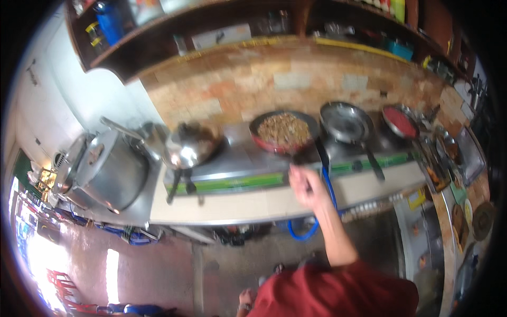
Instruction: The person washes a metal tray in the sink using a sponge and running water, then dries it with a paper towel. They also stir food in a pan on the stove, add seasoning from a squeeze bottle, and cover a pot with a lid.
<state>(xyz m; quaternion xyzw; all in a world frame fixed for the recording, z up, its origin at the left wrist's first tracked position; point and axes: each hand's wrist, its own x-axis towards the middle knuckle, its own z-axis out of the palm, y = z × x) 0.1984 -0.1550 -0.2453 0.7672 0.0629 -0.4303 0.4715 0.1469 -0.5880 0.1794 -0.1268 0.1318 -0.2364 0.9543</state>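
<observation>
My right hand point(306, 186) is closed around the handle of a red frying pan point(264, 143) on the stove, though blur softens the fingers. Chopped brown and pale food point(285, 130) covers the bottom of that pan. Low beside my red shirt is my left hand point(246, 297), with a band on its wrist; its fingers are too small and blurred to read. Just right of the held pan, an empty-looking metal frying pan point(346, 124) rests with its dark handle toward me. A lidded shiny pan point(187, 150) sits on the left of the stove.
Large metal pots point(113, 169) stand at the left end. A pan with red contents point(401, 122) sits at the far right, near trays point(470, 153) and utensils. A blue hose point(329, 187) hangs over the counter edge point(211, 214). Wooden shelves point(158, 53) run above the stove.
</observation>
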